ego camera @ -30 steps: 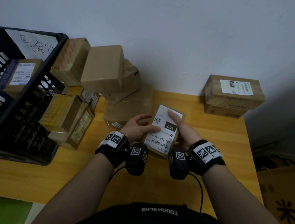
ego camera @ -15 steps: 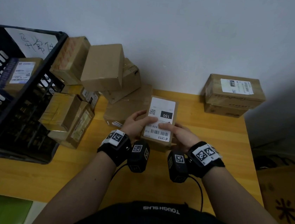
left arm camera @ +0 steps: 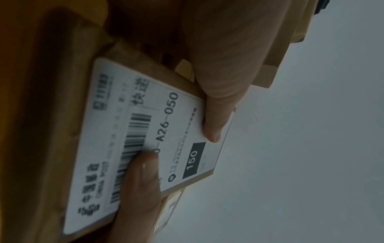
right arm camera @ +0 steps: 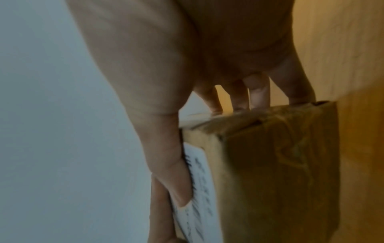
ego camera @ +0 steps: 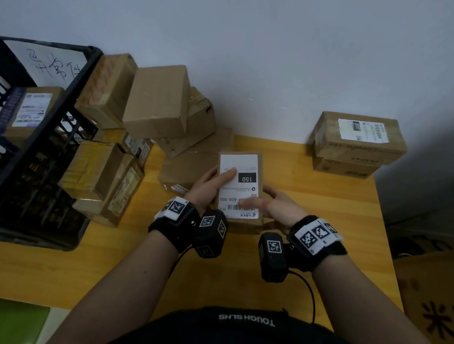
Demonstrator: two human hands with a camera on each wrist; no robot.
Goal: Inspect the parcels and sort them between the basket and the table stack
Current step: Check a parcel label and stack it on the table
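A small cardboard parcel [ego camera: 239, 186] is held above the middle of the tabletop [ego camera: 287, 280], label side up; the white label [ego camera: 239, 173] shows a black "150" block, a barcode and the code ending "A26-050". The left hand [ego camera: 209, 186] grips the parcel's left edge with the thumb laid on the label, and the right hand [ego camera: 278, 206] clasps the right and near side, thumb across the barcode, fingers curled round the far end in the right wrist view. The step in hand appears to be inspection of the label. The next move calls for a verdict, then a carry either left to the black slotted basket [ego camera: 38, 150], which already holds one labelled parcel [ego camera: 29, 109], or right to the table stack [ego camera: 357, 144] of two boxes by the wall. A loose heap of unsorted boxes [ego camera: 154, 101] lies between basket and hands. The tabletop is yellow wood against a plain pale wall [ego camera: 262, 48].
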